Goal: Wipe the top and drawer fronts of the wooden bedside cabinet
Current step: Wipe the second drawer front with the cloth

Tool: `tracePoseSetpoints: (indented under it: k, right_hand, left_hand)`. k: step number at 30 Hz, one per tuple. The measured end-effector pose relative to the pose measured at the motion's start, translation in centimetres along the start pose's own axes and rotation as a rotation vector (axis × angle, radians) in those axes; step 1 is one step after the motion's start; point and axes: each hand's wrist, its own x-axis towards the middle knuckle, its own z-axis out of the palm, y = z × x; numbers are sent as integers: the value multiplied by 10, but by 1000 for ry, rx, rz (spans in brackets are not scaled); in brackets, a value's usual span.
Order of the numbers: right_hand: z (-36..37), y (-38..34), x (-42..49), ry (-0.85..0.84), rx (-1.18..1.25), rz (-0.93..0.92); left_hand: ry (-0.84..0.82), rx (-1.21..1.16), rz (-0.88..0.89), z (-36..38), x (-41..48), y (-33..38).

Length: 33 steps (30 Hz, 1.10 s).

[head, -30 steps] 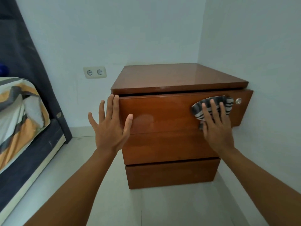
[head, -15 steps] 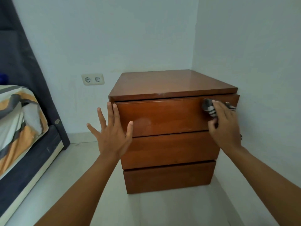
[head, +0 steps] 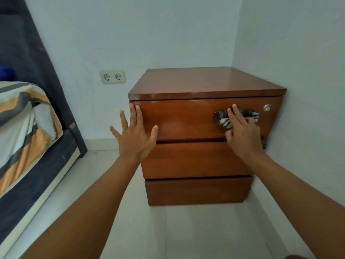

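The wooden bedside cabinet [head: 205, 83] stands in the room's corner, with three drawer fronts below its glossy top. My left hand [head: 136, 135] lies flat with spread fingers against the left end of the top drawer front [head: 183, 116]. My right hand [head: 244, 135] holds a bunched grey-and-white striped cloth [head: 221, 117] against the right part of the same front, index finger stretched over it and thumb tucked below. A bit of cloth hangs out by the wrist. A round metal lock [head: 267, 107] sits near the drawer's right end. The middle drawer [head: 194, 159] and bottom drawer [head: 196, 191] are closed.
The cabinet's right side is tight against the white wall [head: 298, 71]. A double socket [head: 113, 77] is on the back wall to its left. A bed with striped bedding [head: 24, 118] and a dark curtain [head: 28, 43] fill the left side. Pale floor tiles [head: 130, 221] lie in front.
The top drawer stuck out a second ago and now sits flush. My right hand has carried the cloth leftward from the drawer's right end. My left hand stays on the left end.
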Motion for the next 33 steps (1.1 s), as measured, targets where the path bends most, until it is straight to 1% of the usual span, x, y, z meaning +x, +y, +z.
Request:
tracePoseSetpoints:
  k: [2, 3, 4, 6, 7, 8, 10, 14, 16, 20, 26, 29, 33]
  right_hand:
    - [0, -7, -8, 24, 92, -17]
    - [3, -12, -15, 10, 125, -42]
    - [8, -16, -24, -52, 150, -65]
    - [21, -22, -39, -315, 215, -47]
    - [27, -23, -42, -462, 225, -14]
    - [32, -24, -43, -571, 209, 6]
    - [43, -24, -44, -661, 145, 19]
    - [58, -31, -48, -691, 79, 77]
    - [62, -33, -48, -689, 68, 82]
    - [59, -32, -39, -676, 130, 100]
    - [46, -34, -30, -762, 130, 148]
    - [34, -33, -26, -792, 127, 133]
    - [13, -27, -22, -813, 161, 85]
  left_hand:
    - [10, 10, 33, 2, -10, -7]
    - [14, 7, 39, 6, -21, -11]
    - [-1, -4, 31, 13, -33, -16]
    - [-112, -32, -19, 31, -57, -30]
    - [-190, -44, -47, 41, -64, -36]
    - [-264, -54, -62, 49, -66, -42]
    - [-333, -85, -45, 56, -62, -48]
    - [-258, -159, -23, 54, -47, -45]
    - [-239, -126, -26, 56, -47, -46]
    - [-272, -56, -37, 57, -48, -46]
    - [-391, -68, 3, 42, -23, -48]
    - [-444, -72, 26, 35, -21, -48]
    - [-460, -117, 20, 30, -24, -43]
